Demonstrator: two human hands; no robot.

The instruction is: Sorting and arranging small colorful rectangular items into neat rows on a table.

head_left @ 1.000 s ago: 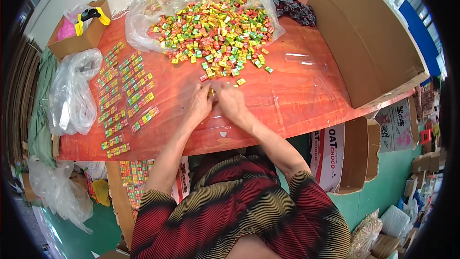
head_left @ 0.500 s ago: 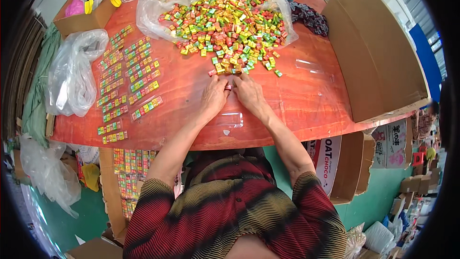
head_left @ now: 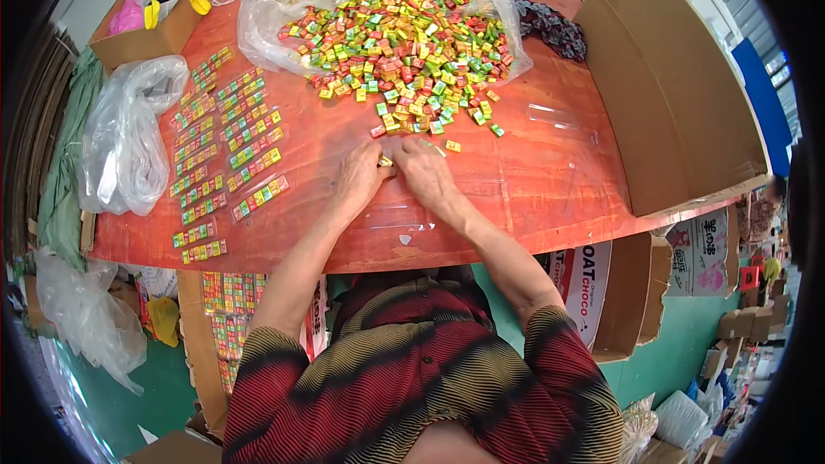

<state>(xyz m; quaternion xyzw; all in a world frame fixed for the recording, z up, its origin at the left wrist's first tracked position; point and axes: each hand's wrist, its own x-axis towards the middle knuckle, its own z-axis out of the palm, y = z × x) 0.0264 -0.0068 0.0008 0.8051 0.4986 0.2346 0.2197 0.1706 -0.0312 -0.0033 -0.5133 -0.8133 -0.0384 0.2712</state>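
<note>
Just short of a heap of small coloured boxes (head_left: 404, 51), my two hands meet above the red table (head_left: 533, 180). My left hand (head_left: 361, 175) is closed, its thumb and fingers pinching a small yellowish box (head_left: 385, 161). Close against it, my right hand (head_left: 426, 174) has its fingers curled inward; what they grip is hidden. A loose yellow-orange box (head_left: 454, 146) lies just beyond the right knuckles. Nearer my body, a clear plastic sleeve or tray (head_left: 404, 216) lies on the table. Filled strips of coloured boxes (head_left: 259, 196) stand in two slanted columns to the left.
A clear plastic bag (head_left: 266, 34) surrounds the heap. Left are a crumpled bag (head_left: 133, 137) and a small carton (head_left: 155, 34). A tall cardboard box (head_left: 679, 94) stands right, with clear trays (head_left: 554, 116) beside it. An open carton of filled strips (head_left: 232, 301) sits below the table edge.
Both hands have drawn slightly back toward me and left, away from the heap. A yellowish box now shows at the left fingertips, and a loose box has appeared beyond the right hand.
</note>
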